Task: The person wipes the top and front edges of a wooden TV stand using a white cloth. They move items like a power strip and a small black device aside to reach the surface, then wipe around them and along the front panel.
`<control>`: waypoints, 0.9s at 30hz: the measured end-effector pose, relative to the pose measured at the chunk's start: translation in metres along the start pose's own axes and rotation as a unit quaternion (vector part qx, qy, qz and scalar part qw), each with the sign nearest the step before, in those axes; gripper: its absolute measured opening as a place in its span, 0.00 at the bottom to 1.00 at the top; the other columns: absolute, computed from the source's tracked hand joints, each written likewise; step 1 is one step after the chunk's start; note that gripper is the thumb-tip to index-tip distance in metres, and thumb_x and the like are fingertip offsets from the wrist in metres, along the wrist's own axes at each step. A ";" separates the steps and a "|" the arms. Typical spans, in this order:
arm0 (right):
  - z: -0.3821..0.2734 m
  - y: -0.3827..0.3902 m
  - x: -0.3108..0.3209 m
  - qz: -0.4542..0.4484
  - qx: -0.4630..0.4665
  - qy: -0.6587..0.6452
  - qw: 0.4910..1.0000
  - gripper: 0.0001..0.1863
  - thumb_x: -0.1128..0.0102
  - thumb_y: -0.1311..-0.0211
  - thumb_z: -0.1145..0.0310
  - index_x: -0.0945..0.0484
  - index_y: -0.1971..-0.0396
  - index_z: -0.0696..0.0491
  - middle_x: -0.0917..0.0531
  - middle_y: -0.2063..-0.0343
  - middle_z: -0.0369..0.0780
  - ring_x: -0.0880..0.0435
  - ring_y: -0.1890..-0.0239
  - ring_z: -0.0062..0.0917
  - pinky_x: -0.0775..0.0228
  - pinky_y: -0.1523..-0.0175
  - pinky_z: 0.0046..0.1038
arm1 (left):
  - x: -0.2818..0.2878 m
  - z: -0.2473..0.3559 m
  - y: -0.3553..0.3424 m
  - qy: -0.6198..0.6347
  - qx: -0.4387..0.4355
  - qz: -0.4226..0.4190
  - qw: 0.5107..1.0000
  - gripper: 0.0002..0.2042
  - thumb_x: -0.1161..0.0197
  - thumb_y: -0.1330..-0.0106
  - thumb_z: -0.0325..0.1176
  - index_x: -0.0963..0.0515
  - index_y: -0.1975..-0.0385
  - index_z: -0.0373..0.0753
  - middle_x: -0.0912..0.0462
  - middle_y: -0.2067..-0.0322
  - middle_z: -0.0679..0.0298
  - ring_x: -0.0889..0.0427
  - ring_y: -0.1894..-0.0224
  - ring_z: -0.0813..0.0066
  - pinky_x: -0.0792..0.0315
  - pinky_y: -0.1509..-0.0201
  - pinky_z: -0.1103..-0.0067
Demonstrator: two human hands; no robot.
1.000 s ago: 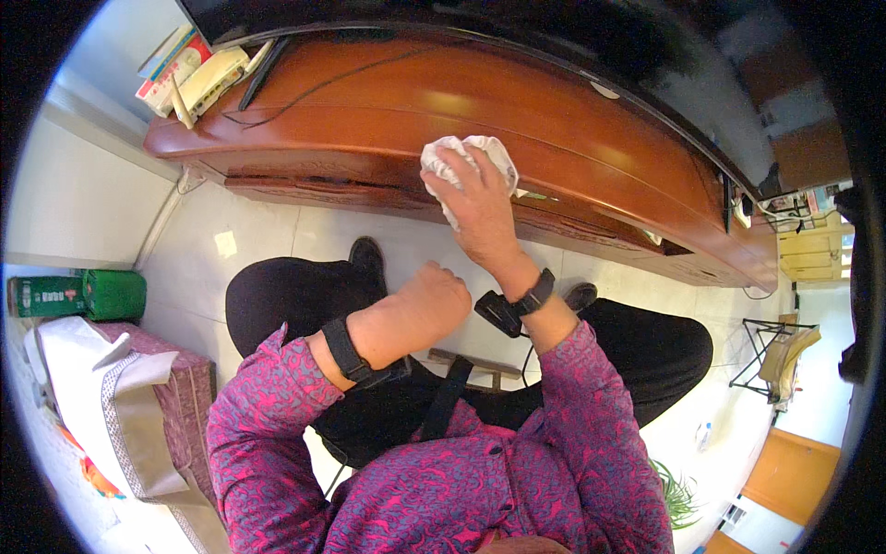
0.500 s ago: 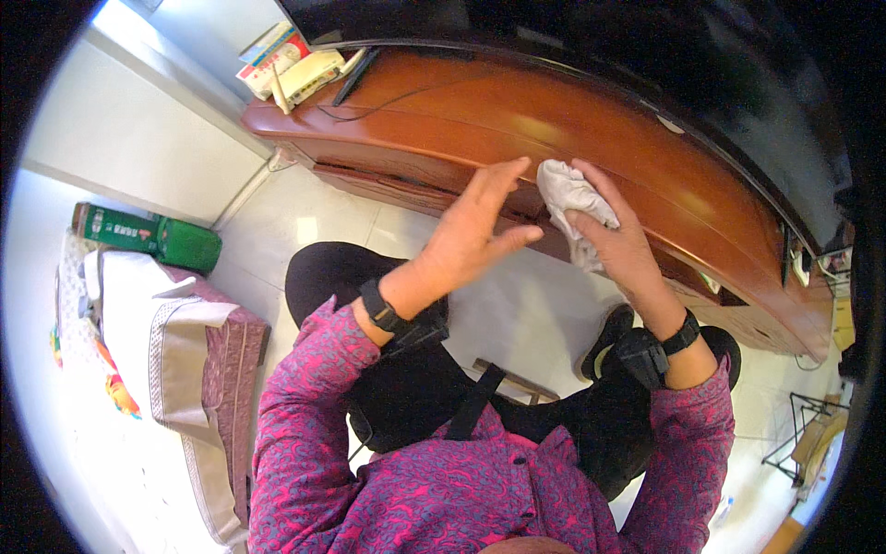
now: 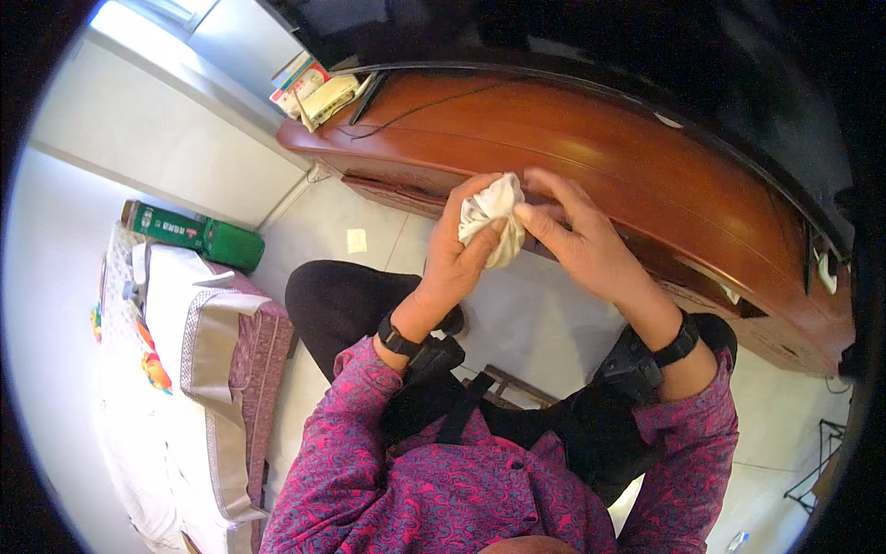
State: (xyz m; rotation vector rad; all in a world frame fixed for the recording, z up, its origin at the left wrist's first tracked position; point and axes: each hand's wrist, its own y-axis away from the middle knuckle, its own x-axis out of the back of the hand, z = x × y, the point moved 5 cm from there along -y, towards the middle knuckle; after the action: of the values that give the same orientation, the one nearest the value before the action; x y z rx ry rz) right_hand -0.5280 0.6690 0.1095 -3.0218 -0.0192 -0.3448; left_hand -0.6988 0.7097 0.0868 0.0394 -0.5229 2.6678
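Note:
In the head view, my left hand [image 3: 452,245] is closed round a bunched white cloth [image 3: 489,217], with its thumb lying across the front. My right hand [image 3: 581,245] touches the same cloth from the right, its thumb pressed on the edge and its fingers curved upward beside it. Both hands are raised over my crossed legs, in front of a reddish-brown wooden cabinet [image 3: 600,143].
A large black screen [image 3: 591,37] stands on the cabinet, with a white router [image 3: 328,100], a box and cables at its left end. A green package [image 3: 231,243] and a cloth-covered seat [image 3: 263,369] are at left, a black folding frame [image 3: 817,466] at right.
My left hand, earlier spread and empty, now grips the cloth. The cloth and my right hand have moved left to meet it. The view has shifted.

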 end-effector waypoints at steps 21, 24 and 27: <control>0.018 0.006 -0.005 -0.086 -0.179 -0.322 0.926 0.21 0.47 0.25 0.61 0.28 0.40 0.56 0.21 0.46 0.40 0.19 0.46 0.26 0.26 0.42 0.30 | -0.034 0.027 -0.014 -0.403 -0.248 -0.147 0.869 0.39 0.26 0.47 0.37 0.33 0.32 0.40 0.28 0.40 0.51 0.27 0.43 0.46 0.28 0.39 0.61; 0.013 0.013 -0.003 -0.086 -0.158 -0.208 0.961 0.25 0.46 0.26 0.62 0.32 0.34 0.56 0.23 0.41 0.41 0.20 0.45 0.27 0.28 0.39 0.30 | -0.018 0.009 -0.018 -0.354 -0.249 -0.135 0.891 0.32 0.29 0.45 0.30 0.27 0.36 0.41 0.24 0.45 0.53 0.24 0.46 0.48 0.27 0.43 0.61; 0.001 0.015 0.007 -0.066 -0.088 -0.154 0.982 0.29 0.46 0.26 0.64 0.37 0.28 0.54 0.26 0.36 0.43 0.19 0.43 0.30 0.28 0.38 0.30 | -0.005 -0.011 -0.039 -0.344 -0.247 -0.107 0.900 0.27 0.33 0.43 0.26 0.24 0.40 0.41 0.23 0.46 0.53 0.23 0.48 0.48 0.27 0.44 0.63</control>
State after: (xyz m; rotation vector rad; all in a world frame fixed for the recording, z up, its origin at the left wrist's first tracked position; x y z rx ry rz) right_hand -0.5211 0.6540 0.1084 -3.2245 -0.2238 0.1227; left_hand -0.6775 0.7441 0.0898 0.8559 -1.3109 2.1706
